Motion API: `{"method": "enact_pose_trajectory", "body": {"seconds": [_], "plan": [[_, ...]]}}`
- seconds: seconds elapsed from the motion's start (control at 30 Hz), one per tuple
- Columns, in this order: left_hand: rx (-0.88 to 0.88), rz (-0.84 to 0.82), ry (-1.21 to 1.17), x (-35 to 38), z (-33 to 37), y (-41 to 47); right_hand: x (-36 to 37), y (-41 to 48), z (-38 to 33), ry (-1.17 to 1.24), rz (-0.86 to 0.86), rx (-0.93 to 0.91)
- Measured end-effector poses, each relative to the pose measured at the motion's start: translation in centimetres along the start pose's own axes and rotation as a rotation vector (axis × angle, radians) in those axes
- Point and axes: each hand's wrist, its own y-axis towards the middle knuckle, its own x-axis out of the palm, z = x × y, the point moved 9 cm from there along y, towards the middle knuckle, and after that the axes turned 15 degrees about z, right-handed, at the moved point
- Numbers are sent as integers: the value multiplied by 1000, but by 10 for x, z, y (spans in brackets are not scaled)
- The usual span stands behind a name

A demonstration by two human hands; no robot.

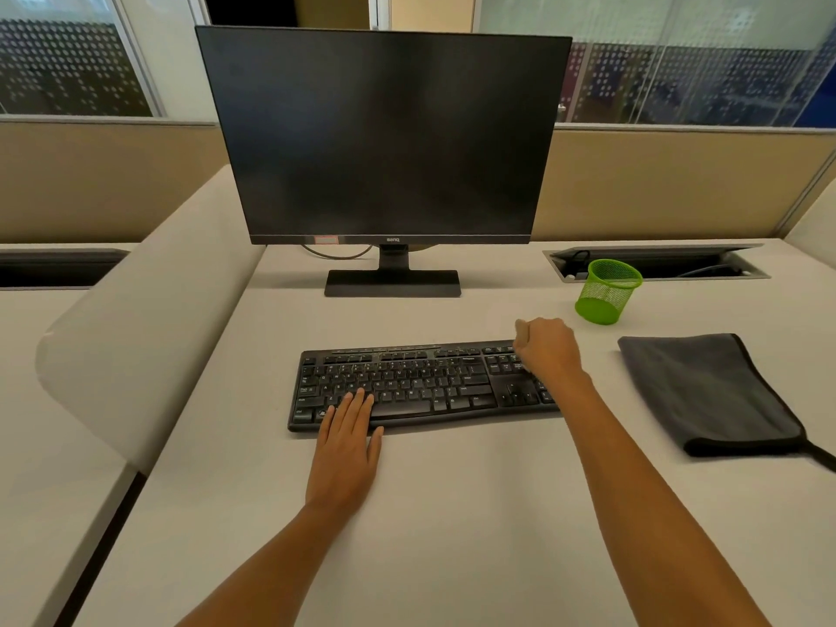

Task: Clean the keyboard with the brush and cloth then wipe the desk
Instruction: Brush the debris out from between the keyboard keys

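Black keyboard (420,382) under flat left hand (346,445); right hand (549,350) grips brush (521,331).

1. Light is even, soft and moderately bright, and seems to fall from overhead onto the pale desk (452,513).
2. Shadows are faint: a thin dark band under the front edge of the keyboard (407,386), and soft shade along the near edge of the cloth (705,391).
3. The monitor (384,138) screen is dark and matte with a weak grey sheen.
4. The right hand (549,350) and the pale brush (521,331) end above its fist are smeared by motion.
5. Wide-angle bowing: desk edges and the partition (678,183) rail curve toward the corners.
6. The glass panels (701,83) behind are soft, with little detail.
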Motion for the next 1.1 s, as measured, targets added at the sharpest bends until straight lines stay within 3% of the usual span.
{"method": "enact_pose_trajectory", "body": {"seconds": [0.13,0.37,0.57,0.77,0.93,1.0,1.1], "plan": [[4,9,1,0,1,0,10,-12,-31,14,-85,-101],[7,3,8,0,1,-1,4,-4,-10,233,-19,162],[-1,-17,2,0,1,-1,0,-14,-14,102,-176,140],[1,-50,23,0,0,-3,-1,-7,-6,209,-78,263],[8,-58,32,1,0,-3,-2,-21,-14,7,-212,156],[4,-58,34,1,0,-4,0,-21,-11,30,-283,190],[7,-66,28,3,-1,-4,-5,-13,-10,109,-177,234]]}}
